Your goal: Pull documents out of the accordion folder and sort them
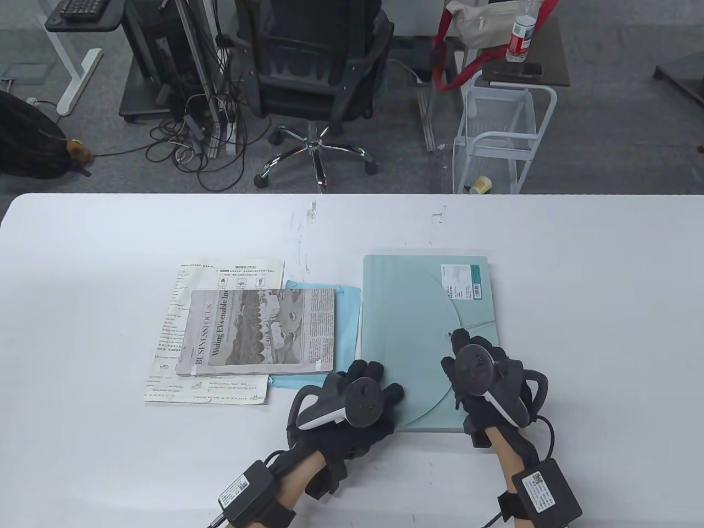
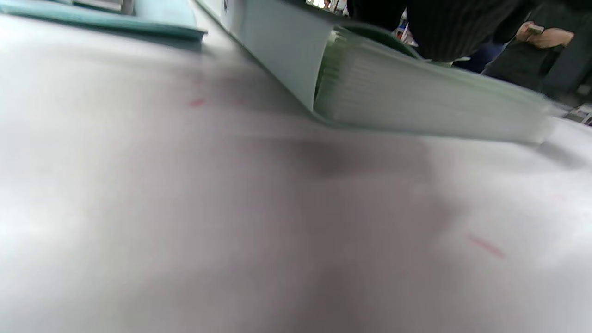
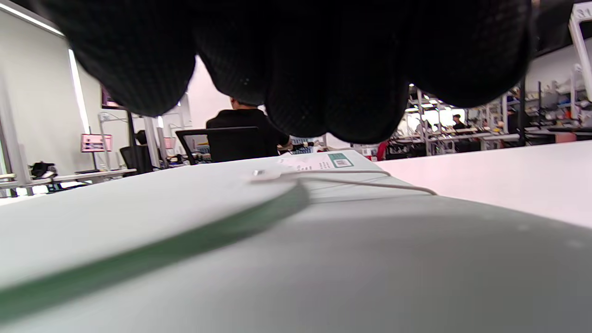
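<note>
Two hands are being kept at the near edge of the folder [image 1: 423, 330], which is lying flat on the worktop [image 1: 605, 330] with its rounded flap closed and its thin cord [image 3: 360, 180] still running to the small button.

The main risk, as judged from this, is that the flap is being lifted before the cord is freed, so the whole folder could be dragged or tipped and its pleated pockets [image 2: 416, 106] could be spilled at once. The newspaper [image 1: 258, 333], the printed sheet [image 1: 220, 330] and the blue sheet [image 1: 341, 308] are lying just beside the folder's left edge, so a sideways shove could be scattering that pile.

The left hand [image 1: 352, 401] is being held at the folder's near left corner, fingers spread and touching or nearly touching the cover; nothing is being gripped. The right hand [image 1: 484, 374] is being rested palm-down on the flap, fingers reaching toward the button; whether the cord is being pinched cannot be told.
</note>
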The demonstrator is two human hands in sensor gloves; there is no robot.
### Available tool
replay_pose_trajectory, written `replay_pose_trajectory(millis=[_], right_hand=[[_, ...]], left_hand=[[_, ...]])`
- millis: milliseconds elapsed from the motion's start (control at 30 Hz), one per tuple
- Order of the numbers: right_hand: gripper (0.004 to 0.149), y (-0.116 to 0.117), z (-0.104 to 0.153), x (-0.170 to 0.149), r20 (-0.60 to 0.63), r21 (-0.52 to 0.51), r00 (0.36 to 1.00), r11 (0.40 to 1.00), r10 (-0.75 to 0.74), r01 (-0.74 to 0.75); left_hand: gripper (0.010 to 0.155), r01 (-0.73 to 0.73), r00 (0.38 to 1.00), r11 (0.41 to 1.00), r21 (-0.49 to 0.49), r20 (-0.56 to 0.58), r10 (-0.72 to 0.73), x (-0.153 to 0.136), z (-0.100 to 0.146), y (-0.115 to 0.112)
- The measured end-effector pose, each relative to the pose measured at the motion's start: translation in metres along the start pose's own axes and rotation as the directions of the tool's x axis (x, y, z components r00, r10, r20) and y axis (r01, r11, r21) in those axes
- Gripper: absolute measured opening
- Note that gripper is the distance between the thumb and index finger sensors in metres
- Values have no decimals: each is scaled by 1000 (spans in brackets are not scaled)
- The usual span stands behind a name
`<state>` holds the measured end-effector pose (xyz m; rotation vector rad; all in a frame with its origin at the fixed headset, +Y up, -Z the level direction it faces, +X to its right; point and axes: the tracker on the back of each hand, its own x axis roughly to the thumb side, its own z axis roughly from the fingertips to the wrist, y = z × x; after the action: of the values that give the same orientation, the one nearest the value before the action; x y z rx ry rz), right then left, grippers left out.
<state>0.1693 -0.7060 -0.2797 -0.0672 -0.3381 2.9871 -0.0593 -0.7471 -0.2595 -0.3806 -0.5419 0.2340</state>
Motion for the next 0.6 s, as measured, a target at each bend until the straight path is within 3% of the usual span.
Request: replay_pose_trajectory(millis=[233, 433, 600], right_hand=[[70, -6, 12, 13, 75, -52, 997, 998, 30, -26], [81, 1, 21, 23, 108, 30, 993, 998, 50, -53], [86, 3, 24, 23, 104, 84, 991, 993, 79, -88]], left_hand=[[68, -6, 1000, 965, 262, 6, 5, -14, 42, 33], [75, 131, 982, 944, 302, -169, -82, -53, 63, 32], [81, 24, 980, 953, 302, -194, 37, -80, 62, 24]])
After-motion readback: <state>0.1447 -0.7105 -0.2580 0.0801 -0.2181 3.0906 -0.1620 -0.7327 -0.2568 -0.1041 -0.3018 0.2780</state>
